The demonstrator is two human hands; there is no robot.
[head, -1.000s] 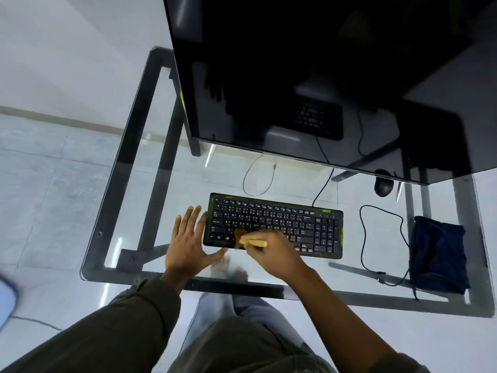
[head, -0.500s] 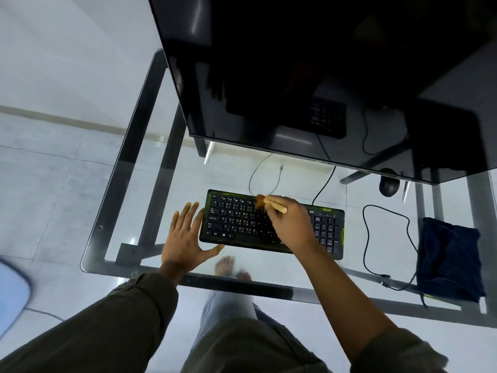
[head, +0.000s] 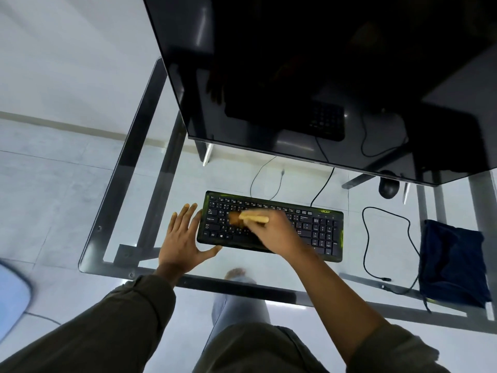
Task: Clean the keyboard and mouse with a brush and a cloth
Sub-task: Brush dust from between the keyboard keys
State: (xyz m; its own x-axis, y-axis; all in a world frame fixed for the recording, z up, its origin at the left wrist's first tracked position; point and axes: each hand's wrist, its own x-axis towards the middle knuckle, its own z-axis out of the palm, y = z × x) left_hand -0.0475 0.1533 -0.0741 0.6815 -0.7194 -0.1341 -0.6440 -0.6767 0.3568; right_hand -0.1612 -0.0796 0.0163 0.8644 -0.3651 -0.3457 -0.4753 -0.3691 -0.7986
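Pale floor tiles show straight through the glass table [head: 107, 265] I am looking down on, with a big dark monitor [head: 322, 76] filling the upper right of the frame.

The black keyboard [head: 317, 230] lies flat on the glass at centre frame, below the monitor's lower edge. The right hand [head: 274, 232] has its fingers curled round the yellow handle of the brush [head: 254, 218]. The brown bristles are down on the letter keys in the left half of the board. That part is blurred, so I cannot read exactly which rows they cover.

The left hand [head: 183, 243] lies flat on the glass at the keyboard's left end. Its fingers are straight and spread and it holds nothing. The thumb reaches toward the front corner. I cannot tell whether it actually touches the casing or sits just beside it; I read it as steadying the board.

By my judgement we are partway through the first step, brushing the keyboard. The number pad on the right shows no brush near it.

The mouse [head: 388, 187] sits at upper right, half under the monitor's edge and well apart from both hands. The dark blue cloth [head: 454, 265] lies bunched at the right side of the table with nobody holding it.

I count brushing the mouse and wiping both items as left to do.
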